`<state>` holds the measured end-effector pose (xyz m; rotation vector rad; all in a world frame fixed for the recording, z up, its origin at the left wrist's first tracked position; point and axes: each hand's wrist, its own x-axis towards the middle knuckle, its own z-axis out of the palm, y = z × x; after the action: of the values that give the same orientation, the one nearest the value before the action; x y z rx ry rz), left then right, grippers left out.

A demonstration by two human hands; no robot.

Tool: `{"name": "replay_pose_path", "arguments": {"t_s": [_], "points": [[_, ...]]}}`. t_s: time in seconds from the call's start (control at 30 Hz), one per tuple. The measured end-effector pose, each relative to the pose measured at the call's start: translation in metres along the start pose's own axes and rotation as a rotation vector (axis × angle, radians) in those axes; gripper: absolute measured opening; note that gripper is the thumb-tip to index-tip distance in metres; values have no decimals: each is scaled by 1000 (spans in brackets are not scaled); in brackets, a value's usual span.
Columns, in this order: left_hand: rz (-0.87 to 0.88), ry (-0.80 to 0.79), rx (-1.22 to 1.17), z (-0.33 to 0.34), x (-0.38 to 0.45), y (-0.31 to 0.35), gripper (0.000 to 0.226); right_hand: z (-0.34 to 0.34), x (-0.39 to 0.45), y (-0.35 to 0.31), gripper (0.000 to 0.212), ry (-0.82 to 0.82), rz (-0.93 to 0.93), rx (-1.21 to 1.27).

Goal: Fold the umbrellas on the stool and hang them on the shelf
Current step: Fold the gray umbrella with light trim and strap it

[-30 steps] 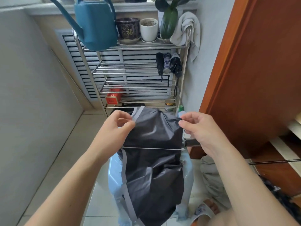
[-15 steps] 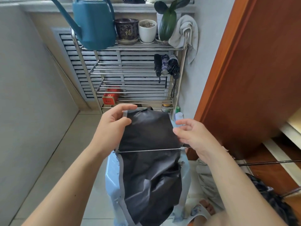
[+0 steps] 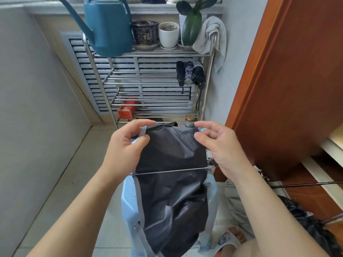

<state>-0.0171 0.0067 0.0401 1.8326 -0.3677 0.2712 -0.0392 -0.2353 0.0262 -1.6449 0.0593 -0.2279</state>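
The umbrella (image 3: 172, 175), a dark canopy with a pale grey hem, lay draped over the light blue stool (image 3: 128, 197) in the head view, its far edge lifted toward the metal shelf (image 3: 157, 76). One thin metal rib (image 3: 170, 171) ran straight across the fabric from hem to hem.

The left hand (image 3: 124, 147) made a narrow grip, thumb and forefinger pinching the grey hem at the far left corner. The right hand (image 3: 220, 145) sat at the far right corner with its fingers loosely curled and slightly parted; whether it actually held fabric I could not tell, since the cloth edge ran just beside the fingertips.

The step in hand seemed to be flattening one panel between its ribs. To do it well, both corners probably needed equal tension so the fabric creased along the rib and not across it. The right hand likely wanted a firmer pinch first. Pulling unevenly might have skewed the pleat or bent the rib.

Three folded umbrellas (image 3: 189, 75) already hung at the shelf's right end, beneath a grey towel (image 3: 211, 38), so a hanging place appeared to be beside them. A teal watering can (image 3: 107, 26) stood on top.
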Motion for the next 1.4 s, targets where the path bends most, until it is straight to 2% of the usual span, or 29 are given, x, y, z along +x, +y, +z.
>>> {"name": "replay_pose_path", "arguments": {"t_s": [0.17, 0.33, 0.5, 0.63, 0.8, 0.97, 1.1, 1.17, 1.23, 1.27, 1.33, 1.4], "points": [[28, -23, 17, 1, -1, 0, 42, -8, -2, -2, 31, -99, -28, -86], [38, -16, 42, 1, 1, 1, 43, -11, 0, 1, 25, 22, -43, -72], [48, -1, 44, 2, -1, 3, 45, -8, -1, 2, 28, -11, 31, 70], [48, -14, 40, 3, -2, 5, 43, -1, -2, -2, 21, -5, 94, 154], [52, 4, -9, 2, -4, 5, 34, -4, 2, -4, 23, 71, 159, 465], [74, 15, 39, 1, -4, 6, 35, -3, 2, -3, 23, 51, 157, 380], [60, 47, 156, 5, -2, 8, 34, -3, 12, 1, 18, 142, 99, 233], [-15, 22, 257, 7, 1, 2, 41, -1, 24, 6, 17, 225, 130, 192], [-199, -25, 315, 4, 3, -14, 52, 0, 36, 17, 11, 237, 205, 96], [-324, -45, 315, 1, 3, -21, 55, 1, 39, 21, 8, 186, 248, 8], [-518, -49, 256, -5, 2, -31, 54, 7, 41, 32, 19, 42, 322, -107], [-583, -25, 211, -12, -1, -32, 41, 17, 40, 40, 15, -2, 351, -111]]}}
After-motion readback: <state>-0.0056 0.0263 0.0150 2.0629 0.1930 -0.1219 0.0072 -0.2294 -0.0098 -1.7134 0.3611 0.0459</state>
